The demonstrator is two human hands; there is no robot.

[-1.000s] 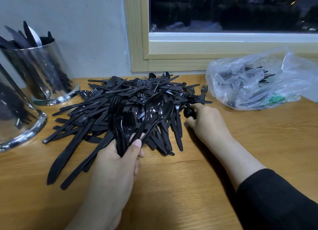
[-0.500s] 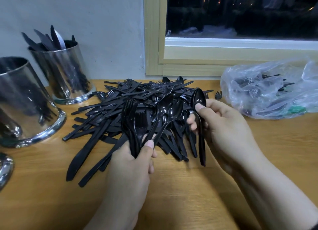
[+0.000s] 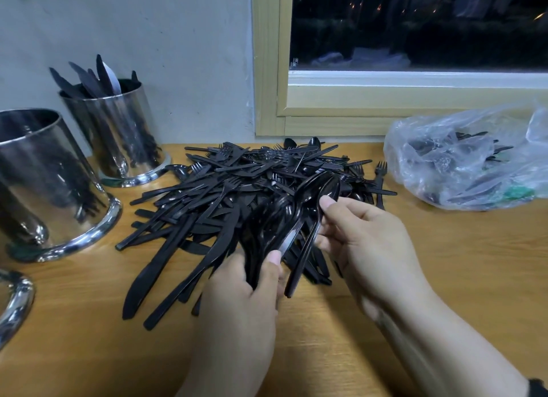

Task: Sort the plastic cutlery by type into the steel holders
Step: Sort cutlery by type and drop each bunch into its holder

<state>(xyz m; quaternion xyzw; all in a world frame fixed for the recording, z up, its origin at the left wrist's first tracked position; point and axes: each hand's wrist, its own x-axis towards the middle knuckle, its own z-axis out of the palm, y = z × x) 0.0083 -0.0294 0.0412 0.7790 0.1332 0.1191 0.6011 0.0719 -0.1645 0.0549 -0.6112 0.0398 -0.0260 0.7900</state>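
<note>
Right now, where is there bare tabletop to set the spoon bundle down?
Bare wood lies right of the right hand, in front of the plastic bag, and along the near edge left of the left hand, before the cutlery pile. It is crowded at the pile and by the steel holders.

Glossy black plastic cutlery [image 3: 237,195] lies heaped mid-frame on a smooth, matt light-wood table [image 3: 444,278]. At left stand mirror-polished steel cylindrical holders [image 3: 118,135]. At right sits a crinkled, shiny clear plastic bag [image 3: 462,159].

Dim indoor light, steel glare, wide-angle bending at edges.
</note>
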